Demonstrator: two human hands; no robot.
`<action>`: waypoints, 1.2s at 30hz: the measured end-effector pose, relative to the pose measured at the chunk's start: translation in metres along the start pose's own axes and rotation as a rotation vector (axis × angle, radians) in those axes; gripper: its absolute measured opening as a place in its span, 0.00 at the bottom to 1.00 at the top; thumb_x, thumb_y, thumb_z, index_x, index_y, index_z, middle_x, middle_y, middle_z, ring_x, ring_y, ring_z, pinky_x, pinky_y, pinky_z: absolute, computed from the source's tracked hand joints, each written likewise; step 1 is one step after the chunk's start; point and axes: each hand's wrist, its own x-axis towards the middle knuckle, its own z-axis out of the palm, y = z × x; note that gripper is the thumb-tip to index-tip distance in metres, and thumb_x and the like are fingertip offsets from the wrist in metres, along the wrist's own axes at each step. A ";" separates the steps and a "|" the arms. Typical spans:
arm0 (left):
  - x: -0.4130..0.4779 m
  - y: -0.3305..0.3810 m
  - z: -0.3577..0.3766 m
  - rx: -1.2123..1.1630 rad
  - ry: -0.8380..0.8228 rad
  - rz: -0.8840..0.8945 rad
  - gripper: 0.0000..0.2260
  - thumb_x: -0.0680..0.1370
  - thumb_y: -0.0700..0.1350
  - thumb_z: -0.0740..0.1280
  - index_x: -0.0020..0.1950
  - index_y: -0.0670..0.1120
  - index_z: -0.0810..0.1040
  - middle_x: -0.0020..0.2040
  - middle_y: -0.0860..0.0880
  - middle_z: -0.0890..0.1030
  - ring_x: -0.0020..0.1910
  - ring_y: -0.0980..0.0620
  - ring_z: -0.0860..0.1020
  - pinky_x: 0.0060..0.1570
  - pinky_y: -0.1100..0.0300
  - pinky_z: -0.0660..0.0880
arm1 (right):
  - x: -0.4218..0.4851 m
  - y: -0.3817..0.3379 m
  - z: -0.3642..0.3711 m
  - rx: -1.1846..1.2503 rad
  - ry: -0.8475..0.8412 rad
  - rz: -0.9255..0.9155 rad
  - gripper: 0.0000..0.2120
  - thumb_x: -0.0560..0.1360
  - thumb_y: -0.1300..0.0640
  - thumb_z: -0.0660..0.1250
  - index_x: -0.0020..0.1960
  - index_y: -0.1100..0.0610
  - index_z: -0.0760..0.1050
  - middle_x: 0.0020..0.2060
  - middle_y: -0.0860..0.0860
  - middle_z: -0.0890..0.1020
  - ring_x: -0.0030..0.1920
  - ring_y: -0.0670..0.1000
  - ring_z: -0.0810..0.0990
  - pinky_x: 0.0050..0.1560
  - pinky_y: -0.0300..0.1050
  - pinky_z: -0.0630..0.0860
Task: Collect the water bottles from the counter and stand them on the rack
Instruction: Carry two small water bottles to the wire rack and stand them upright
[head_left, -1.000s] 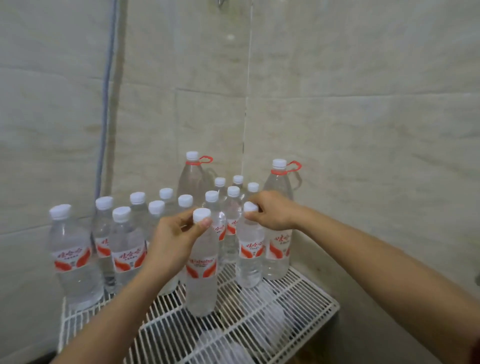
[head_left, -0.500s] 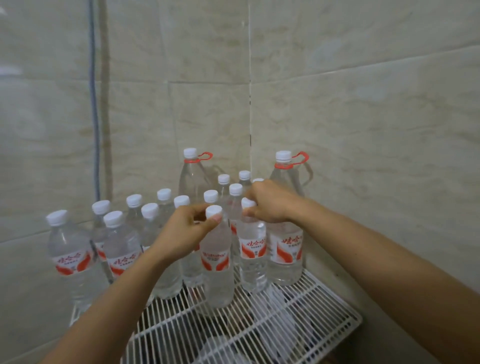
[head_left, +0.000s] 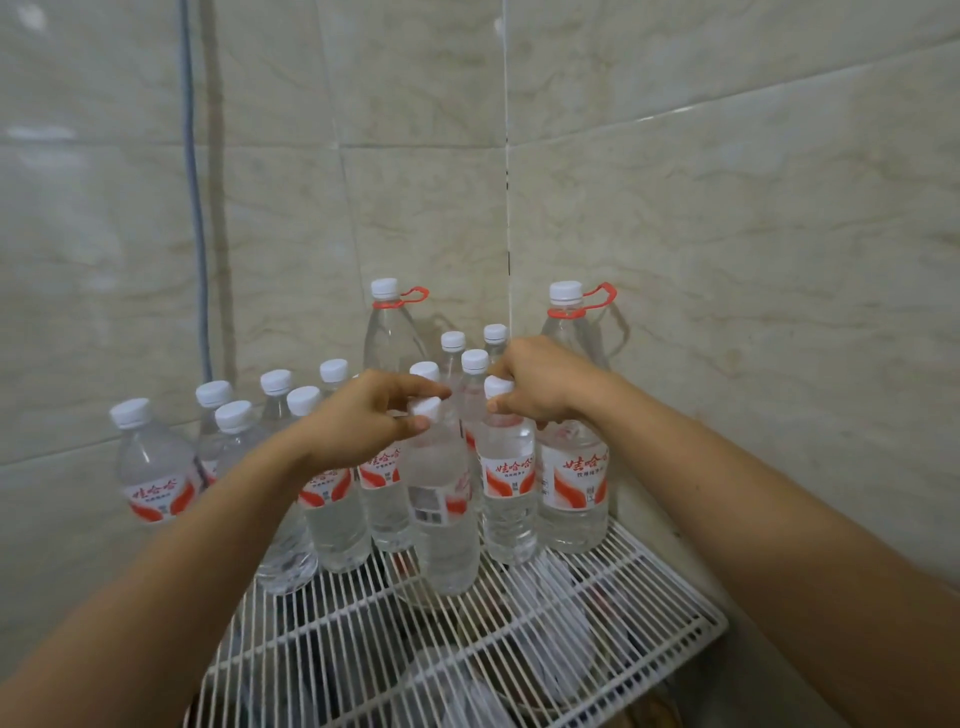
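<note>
Fingers of my left hand (head_left: 363, 423) pinch the top of the front bottle (head_left: 441, 519) - the forefinger lies over its white cap and the thumb tip presses the neck just beneath, while the other fingers curl loosely behind. That bottle is upright with its base down at the wires of the white rack (head_left: 597, 639); it is blurred, so I cannot tell whether it sits fully on them.

My right hand (head_left: 540, 387) has its fingers curled round the neck of the second bottle (head_left: 509, 493), whose cap shows just beside my thumb. This one stands upright on the rack, just right of the front bottle and close against the big bottle (head_left: 574, 478) with the red carry loop by the right wall.

A second big bottle (head_left: 392, 338) stands at the back near the corner, with small bottles (head_left: 150, 467) crowded between and off to the left - all upright, labels red and white. A grey cable (head_left: 195, 208) runs down the tiled wall (head_left: 753, 234).
</note>
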 end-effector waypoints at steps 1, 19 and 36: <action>-0.001 0.002 -0.001 0.017 -0.035 0.005 0.18 0.78 0.37 0.65 0.65 0.53 0.76 0.60 0.56 0.78 0.60 0.59 0.76 0.61 0.59 0.72 | 0.000 0.000 0.000 -0.005 0.001 0.002 0.11 0.76 0.52 0.68 0.39 0.59 0.75 0.37 0.59 0.84 0.35 0.55 0.84 0.36 0.46 0.78; 0.004 0.014 0.043 0.175 0.396 0.023 0.17 0.76 0.42 0.69 0.65 0.49 0.76 0.59 0.46 0.78 0.50 0.49 0.76 0.48 0.58 0.70 | 0.004 0.004 0.001 0.182 -0.031 -0.031 0.05 0.76 0.59 0.67 0.47 0.62 0.78 0.39 0.60 0.83 0.37 0.55 0.85 0.37 0.46 0.83; 0.014 0.001 0.044 -0.085 0.373 -0.018 0.08 0.75 0.41 0.69 0.53 0.46 0.76 0.54 0.57 0.76 0.51 0.55 0.76 0.39 0.71 0.69 | 0.002 0.009 0.006 0.152 -0.035 -0.069 0.06 0.79 0.58 0.63 0.46 0.60 0.75 0.41 0.60 0.82 0.37 0.55 0.85 0.40 0.49 0.83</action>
